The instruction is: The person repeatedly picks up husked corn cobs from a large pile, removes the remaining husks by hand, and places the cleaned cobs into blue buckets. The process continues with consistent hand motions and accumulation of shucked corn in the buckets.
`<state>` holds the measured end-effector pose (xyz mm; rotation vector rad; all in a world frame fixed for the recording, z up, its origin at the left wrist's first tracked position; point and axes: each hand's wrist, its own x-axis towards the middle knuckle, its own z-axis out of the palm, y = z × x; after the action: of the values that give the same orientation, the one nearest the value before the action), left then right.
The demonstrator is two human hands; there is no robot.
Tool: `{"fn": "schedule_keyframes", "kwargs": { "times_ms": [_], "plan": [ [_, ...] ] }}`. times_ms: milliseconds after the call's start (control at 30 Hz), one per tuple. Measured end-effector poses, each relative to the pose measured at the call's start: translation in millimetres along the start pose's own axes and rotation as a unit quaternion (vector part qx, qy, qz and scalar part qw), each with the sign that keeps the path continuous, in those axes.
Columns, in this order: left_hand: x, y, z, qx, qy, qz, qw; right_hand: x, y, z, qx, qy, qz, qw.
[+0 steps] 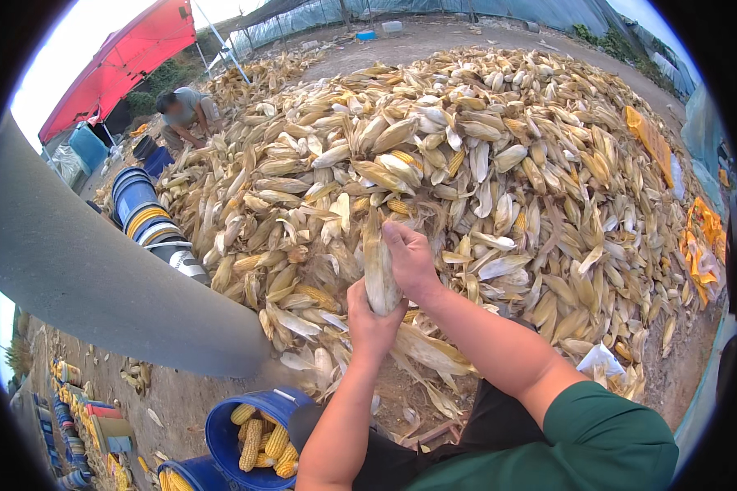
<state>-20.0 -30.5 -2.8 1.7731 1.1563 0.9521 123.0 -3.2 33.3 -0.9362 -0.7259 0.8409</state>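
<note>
An ear of corn in its dry husk (pixel 379 276) stands upright between my hands, in front of a large heap of unhusked corn (pixel 516 159). My left hand (pixel 371 322) grips its lower end. Near the top, my right hand (pixel 411 258) pinches the husk along the right side with thumb and fingers. The husk looks whole on the side facing me; the kernels inside are hidden. Loose husk leaves (pixel 433 353) lie just below my hands. At lower left, a blue bucket (pixel 221 423) holds several bare yellow cobs (pixel 270 442).
A thick grey post (pixel 129 264) rises close on the left, beside stacked buckets (pixel 147 215). Another blue bucket (pixel 202 472) with cobs sits at the bottom edge. A person (pixel 190 116) bends at the heap's far left near a red canopy (pixel 123 61). Orange sacks (pixel 703 245) lie at right.
</note>
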Motion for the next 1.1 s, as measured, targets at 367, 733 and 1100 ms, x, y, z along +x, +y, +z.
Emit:
{"fn": "schedule_keyframes", "kwargs": {
  "times_ms": [367,733,1100],
  "plan": [
    [-9.8,5.0,29.9,-0.284,-0.087,-0.073,0.952,1.0,-10.1,-11.3,-0.109,0.165,-0.076,0.977],
    [-28.4,-2.1,59.0,-0.305,-0.005,-0.169,0.937,7.8,22.6,-21.1,-0.206,0.090,-0.087,0.970],
    [60.1,-55.6,-27.9,-0.429,0.055,-0.235,0.871,-42.7,19.5,5.6,-0.341,-0.297,-0.134,0.882]
  ]
}}
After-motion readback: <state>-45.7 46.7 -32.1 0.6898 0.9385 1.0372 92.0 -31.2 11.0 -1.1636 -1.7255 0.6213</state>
